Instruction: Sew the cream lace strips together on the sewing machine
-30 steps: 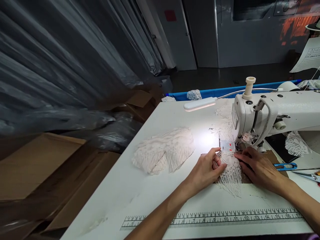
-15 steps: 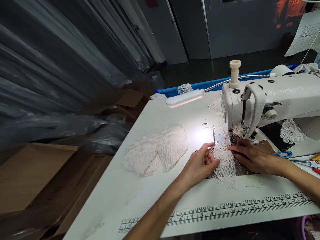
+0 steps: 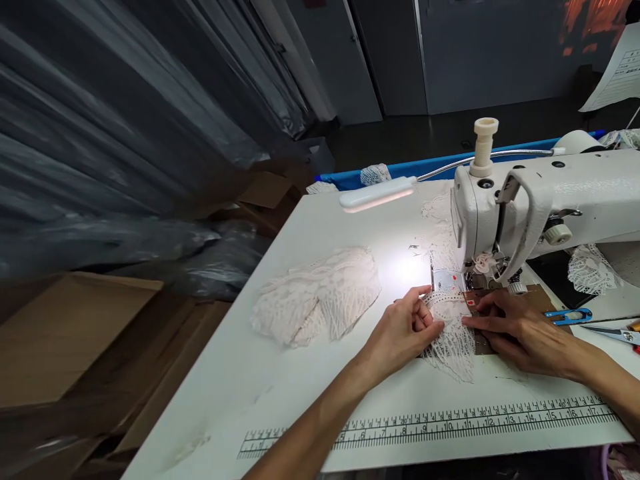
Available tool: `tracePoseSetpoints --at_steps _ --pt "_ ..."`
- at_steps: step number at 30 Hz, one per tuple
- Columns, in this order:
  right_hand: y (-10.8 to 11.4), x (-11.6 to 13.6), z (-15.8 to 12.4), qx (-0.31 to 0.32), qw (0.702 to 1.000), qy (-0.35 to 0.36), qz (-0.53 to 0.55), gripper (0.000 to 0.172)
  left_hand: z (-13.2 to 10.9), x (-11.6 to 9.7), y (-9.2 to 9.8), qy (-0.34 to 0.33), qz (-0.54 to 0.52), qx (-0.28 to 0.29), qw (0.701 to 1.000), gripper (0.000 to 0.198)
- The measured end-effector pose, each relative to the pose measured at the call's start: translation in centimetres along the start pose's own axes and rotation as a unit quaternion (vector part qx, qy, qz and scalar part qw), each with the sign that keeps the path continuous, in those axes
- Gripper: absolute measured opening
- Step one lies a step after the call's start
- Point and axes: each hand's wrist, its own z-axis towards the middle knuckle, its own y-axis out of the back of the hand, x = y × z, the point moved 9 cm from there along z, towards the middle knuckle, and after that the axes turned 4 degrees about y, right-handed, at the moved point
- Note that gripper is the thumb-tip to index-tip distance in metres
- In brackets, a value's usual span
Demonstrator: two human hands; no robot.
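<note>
Since half a second ago, the person's right hand (image 3: 525, 333) has slipped down the right edge of the pale pink, fringed lace piece (image 3: 453, 340), from its upper band to about mid-height, and a small red mark now shows above the fingertips. In the head view this lace lies right of centre in the lower half of the frame, just below the shiny metal plate (image 3: 443, 280) of the white sewing machine (image 3: 575, 193) at the right. Bare fingers of the right hand are loosely parted, one tip at the lace; whether they pinch it cannot be told. At its left edge, the left hand (image 3: 397, 330) has thumb and forefinger spread apart, the other fingers curled, the thumb tip over the lace; a firm hold cannot be made out. A folded heap of similar lace (image 3: 320, 293) lies at the centre of the frame, and blue-handled thread snips (image 3: 569, 316) lie at the right.
</note>
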Motion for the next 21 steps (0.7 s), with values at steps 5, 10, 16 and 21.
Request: tracePoseSetpoints --at_steps 5,10,16,21 --pt "-0.33 0.22 -0.26 0.022 0.999 0.011 -0.031 0.038 -0.09 0.17 0.08 0.005 0.01 0.005 1.0 0.061" --pt "-0.12 0.42 -0.08 0.024 0.999 0.008 -0.048 0.041 -0.14 0.21 0.34 -0.008 0.025 -0.01 1.0 0.059" --pt "-0.08 0.6 -0.11 0.009 0.998 0.018 -0.064 0.042 -0.26 -0.28 0.49 -0.017 0.043 -0.026 0.999 0.048" --pt "-0.12 0.56 -0.22 0.0 0.997 0.024 -0.071 0.041 -0.33 -0.28 0.59 -0.032 0.043 -0.028 0.998 0.048"
